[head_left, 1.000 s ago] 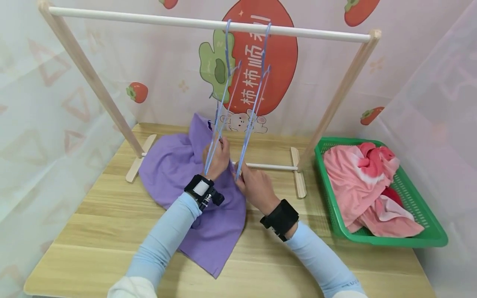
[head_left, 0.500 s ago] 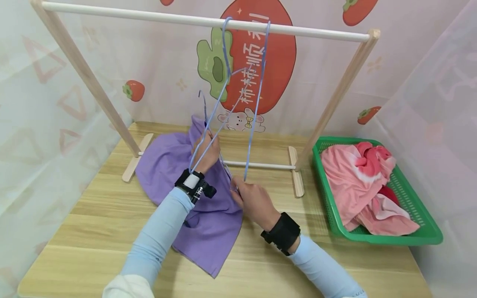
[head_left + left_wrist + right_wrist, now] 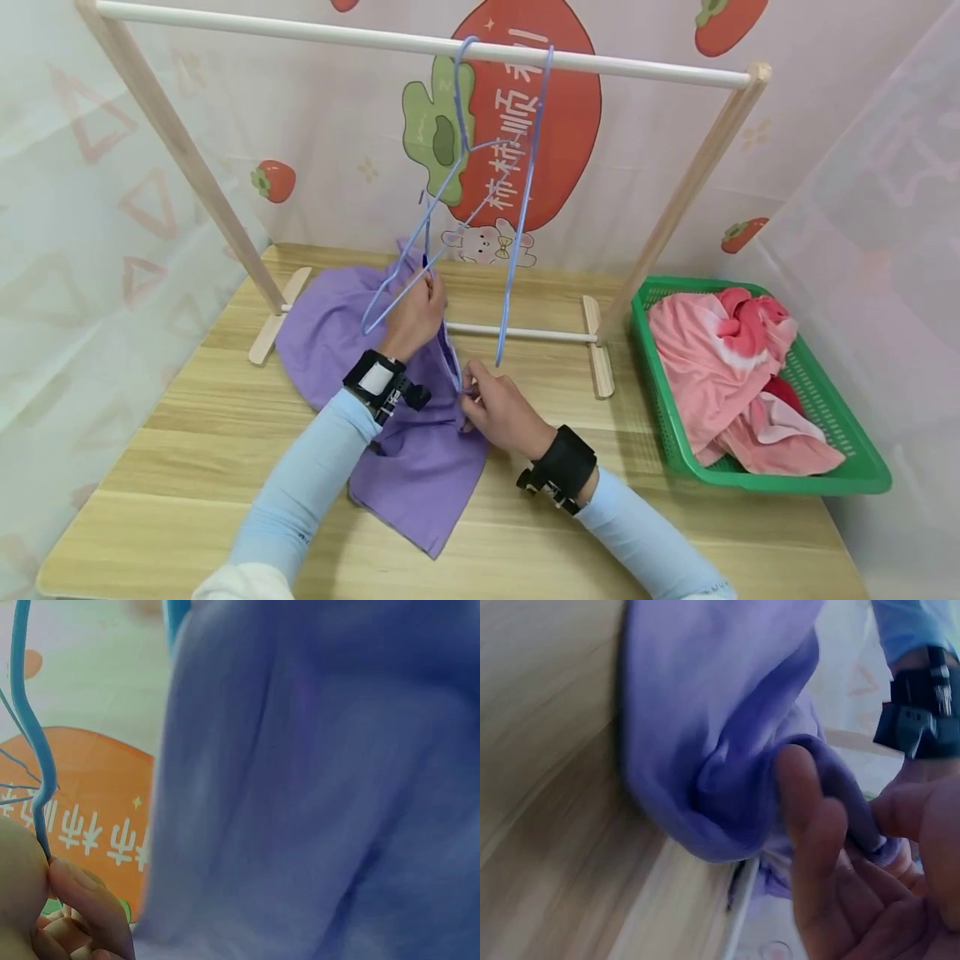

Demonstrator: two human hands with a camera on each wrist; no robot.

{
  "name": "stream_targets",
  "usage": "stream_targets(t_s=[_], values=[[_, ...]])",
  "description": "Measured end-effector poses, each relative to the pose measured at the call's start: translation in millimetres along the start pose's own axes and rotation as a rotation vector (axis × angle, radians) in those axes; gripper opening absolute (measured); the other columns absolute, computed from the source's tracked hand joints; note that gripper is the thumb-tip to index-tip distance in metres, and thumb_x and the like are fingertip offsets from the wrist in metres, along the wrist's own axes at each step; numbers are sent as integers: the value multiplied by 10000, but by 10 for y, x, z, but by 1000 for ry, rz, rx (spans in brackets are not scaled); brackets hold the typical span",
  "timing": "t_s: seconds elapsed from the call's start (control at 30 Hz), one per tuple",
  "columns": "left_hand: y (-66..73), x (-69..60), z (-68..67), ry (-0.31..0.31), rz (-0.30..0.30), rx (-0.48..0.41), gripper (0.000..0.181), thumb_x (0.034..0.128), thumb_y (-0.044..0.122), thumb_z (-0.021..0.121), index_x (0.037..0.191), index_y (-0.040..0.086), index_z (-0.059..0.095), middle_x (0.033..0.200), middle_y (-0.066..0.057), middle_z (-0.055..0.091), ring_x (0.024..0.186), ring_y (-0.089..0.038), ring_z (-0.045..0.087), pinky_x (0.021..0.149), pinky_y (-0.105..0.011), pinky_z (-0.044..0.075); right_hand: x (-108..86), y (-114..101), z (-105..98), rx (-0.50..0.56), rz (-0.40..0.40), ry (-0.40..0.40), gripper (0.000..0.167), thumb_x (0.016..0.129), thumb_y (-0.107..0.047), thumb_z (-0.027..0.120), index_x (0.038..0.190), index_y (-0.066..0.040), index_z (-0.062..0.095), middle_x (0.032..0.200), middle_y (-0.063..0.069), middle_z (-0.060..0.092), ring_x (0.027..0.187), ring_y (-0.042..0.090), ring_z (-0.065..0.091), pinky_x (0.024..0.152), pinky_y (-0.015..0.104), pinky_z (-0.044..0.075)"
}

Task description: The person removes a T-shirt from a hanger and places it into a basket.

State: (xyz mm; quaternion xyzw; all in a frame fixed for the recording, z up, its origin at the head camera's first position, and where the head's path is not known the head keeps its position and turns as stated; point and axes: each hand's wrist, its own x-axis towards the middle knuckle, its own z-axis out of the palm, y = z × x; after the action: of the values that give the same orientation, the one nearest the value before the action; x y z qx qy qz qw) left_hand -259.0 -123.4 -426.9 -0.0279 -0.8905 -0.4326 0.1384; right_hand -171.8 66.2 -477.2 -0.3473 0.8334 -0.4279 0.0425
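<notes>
A purple garment lies bunched on the table, its lower corner spread toward the front. My left hand is at its opening and grips a blue wire hanger, whose hook rises above the fingers; most of that hanger is hidden by cloth. My right hand pinches the opening's edge between thumb and fingers, as the right wrist view shows close up. Two more hangers hang from the rack: the left hanger reaches in front of my left hand, and the right hanger ends just above my right hand.
A rack with a white top rail and wooden posts stands across the table. On the right, a green basket holds pink and red cloth. Printed sheeting encloses the back and sides.
The two hanging hangers have swung apart, the left one turning leftward. My left hand has shifted slightly left. My right hand has moved slightly down and now pinches the garment's edge.
</notes>
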Motion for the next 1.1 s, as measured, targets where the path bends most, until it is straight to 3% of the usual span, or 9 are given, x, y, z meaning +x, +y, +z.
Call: stream_targets(t_s=[0.13,0.27,0.4,0.5,0.63,0.87,1.1], values=[[-26,-143,-6,-22,-1,10,338,1131,299,354,855,137,463,722,-2,463,572,-176,435,520,-310,348,146,25,36,195,98,17,99,1032,15,533,1017,-53,463,841,146,759,693,238,769,592,263,608],[-78,-283,-31,-53,8,-9,292,1119,265,401,879,126,494,670,25,436,522,-153,412,474,-283,309,291,62,67,316,223,38,92,1055,-33,548,1044,-58,460,873,168,743,699,220,730,591,289,598],[-125,-418,-96,-54,2,-28,270,1122,255,416,922,113,528,636,38,427,494,-141,391,454,-267,276,423,105,110,442,330,67,126,1076,-107,562,1064,-90,437,1036,219,775,829,270,786,627,323,620],[-147,-509,-161,-39,-5,-34,261,1118,256,427,937,105,540,636,48,449,501,-138,394,468,-263,277,532,128,138,510,360,71,141,1101,-163,534,1066,-120,404,1191,229,763,1000,323,799,644,345,631],[-146,-613,-254,-35,2,-43,250,1109,249,442,955,83,548,621,54,452,492,-119,380,474,-259,279,701,160,162,553,359,74,160,1128,-213,484,1058,-147,356,1281,224,734,1136,346,764,642,337,619],[-100,-810,-443,-100,15,-69,230,1101,212,462,926,83,537,584,50,503,445,-72,370,441,-255,280,989,166,131,573,365,158,170,1121,-187,496,1050,-134,350,1329,263,703,1180,376,739,626,332,613],[-71,-1043,-861,-194,38,-2,263,1109,232,481,874,119,516,600,65,448,487,-70,398,460,-267,334,1154,177,103,495,371,221,155,1119,-200,494,1105,-96,379,1396,251,669,1233,359,717,657,361,628]])
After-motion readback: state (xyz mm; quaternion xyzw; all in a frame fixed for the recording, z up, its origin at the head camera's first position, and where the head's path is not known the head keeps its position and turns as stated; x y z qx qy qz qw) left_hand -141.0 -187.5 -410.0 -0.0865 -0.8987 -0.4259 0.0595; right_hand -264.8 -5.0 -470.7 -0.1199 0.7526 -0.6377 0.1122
